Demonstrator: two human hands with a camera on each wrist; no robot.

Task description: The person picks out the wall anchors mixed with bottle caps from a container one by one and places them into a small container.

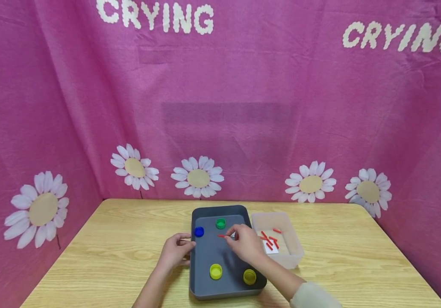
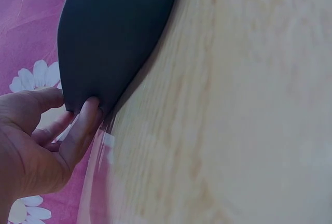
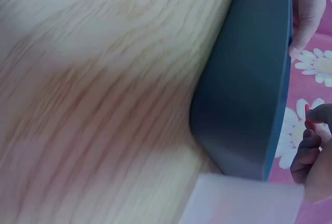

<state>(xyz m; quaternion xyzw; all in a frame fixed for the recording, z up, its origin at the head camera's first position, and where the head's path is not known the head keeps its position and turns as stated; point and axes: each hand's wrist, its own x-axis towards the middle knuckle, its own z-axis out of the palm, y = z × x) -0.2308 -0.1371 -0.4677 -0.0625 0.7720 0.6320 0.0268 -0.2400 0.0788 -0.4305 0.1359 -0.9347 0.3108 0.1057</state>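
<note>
My right hand (image 1: 245, 244) is over the dark grey tray (image 1: 205, 256), pinching a small red stick (image 1: 221, 235) between thumb and forefinger. In the right wrist view, the red stick (image 3: 307, 111) points up from the fingertips. My left hand (image 1: 176, 252) holds the tray's left edge; the left wrist view shows its fingers at the rim and outer wall. In the tray sit a green bottle cap (image 1: 220, 223), a blue cap (image 1: 199, 232) by the left wall, and two yellow caps, one near the front middle (image 1: 216, 271) and one at the front right (image 1: 249, 276).
A translucent plastic box (image 1: 291, 239) stands against the tray's right side, with several red sticks (image 1: 269, 240) and a white paper piece (image 1: 271, 248) inside. The wooden table (image 1: 128, 239) is bordered by a pink cloth (image 1: 228, 85) with daisies.
</note>
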